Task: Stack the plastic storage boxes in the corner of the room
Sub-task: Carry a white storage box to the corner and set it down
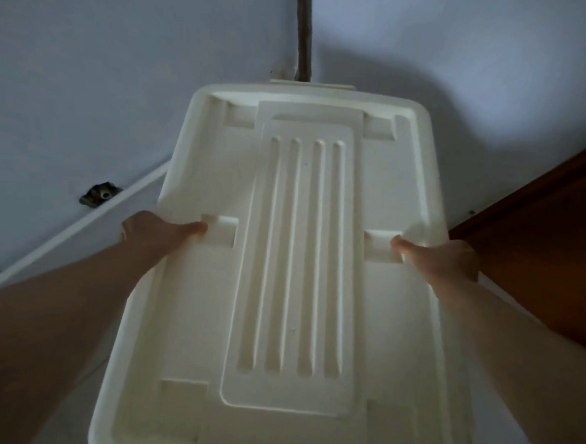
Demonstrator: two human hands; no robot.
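Note:
A large cream plastic storage box with its ribbed lid (296, 256) fills the middle of the head view, its far end close to the room corner. My left hand (153, 234) grips the left edge of the lid, thumb on top beside a square recess. On the right edge, my right hand (440, 256) grips the same way. Whatever lies beneath the box is hidden; only a thin cream edge (313, 84) shows past its far end.
Two pale walls meet at a corner with a grey vertical pipe (305, 30). A white skirting strip (78, 229) runs along the left wall, with a dark hole (99, 194) just above it. A dark brown wooden panel (551, 244) stands close on the right.

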